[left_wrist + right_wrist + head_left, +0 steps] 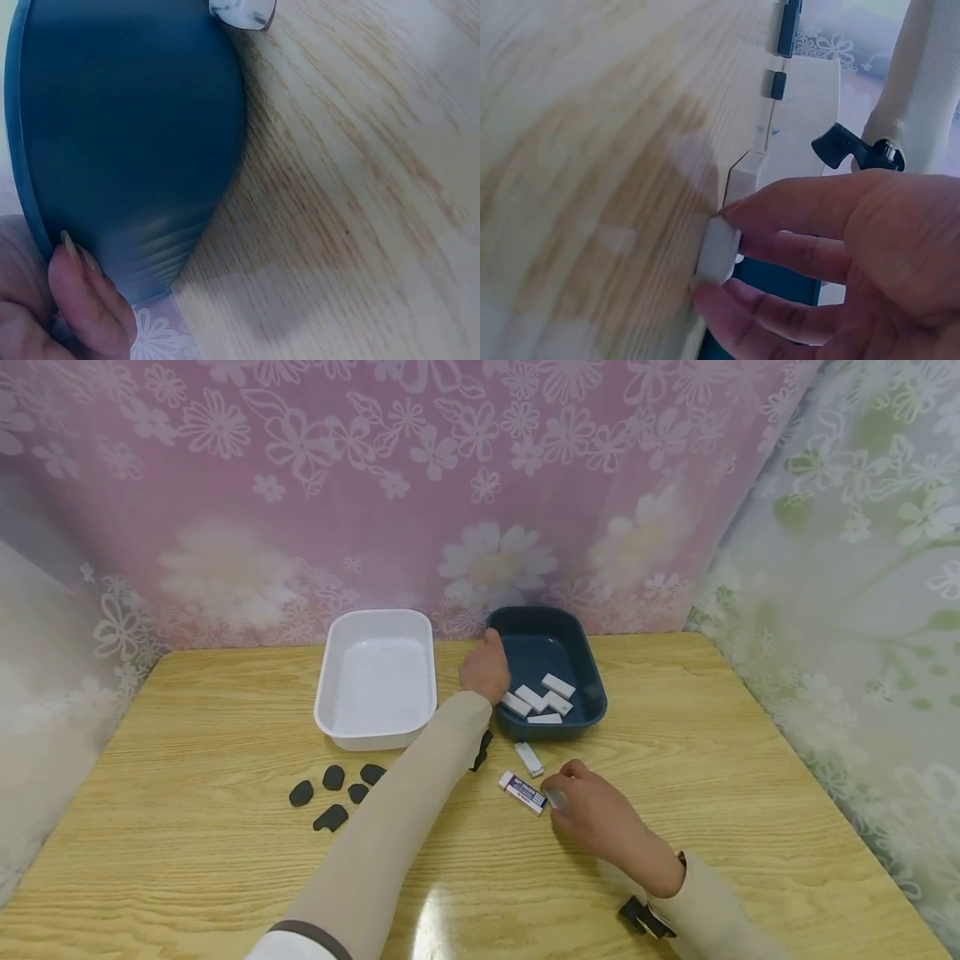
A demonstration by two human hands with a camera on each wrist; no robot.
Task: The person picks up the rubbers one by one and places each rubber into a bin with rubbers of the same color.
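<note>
My left hand (486, 668) grips the left rim of a dark blue basin (543, 647); its fingertips (71, 277) curl over the edge in the left wrist view. Several white erasers (531, 697) lie inside, toward the near end. My right hand (600, 814) pinches a white eraser (718, 251) between thumb and fingers, low at the tabletop. Just left of those fingers lies an eraser in a blue-and-white printed sleeve (523, 792). Another white eraser (528, 758) sits between it and the basin.
A white basin (375, 743) stands left of the blue one. Several black stone-like pieces (302, 793) lie in front of it, some partly hidden by my left sleeve (405, 810). A pink floral curtain (337, 510) hangs behind the wooden table (187, 777).
</note>
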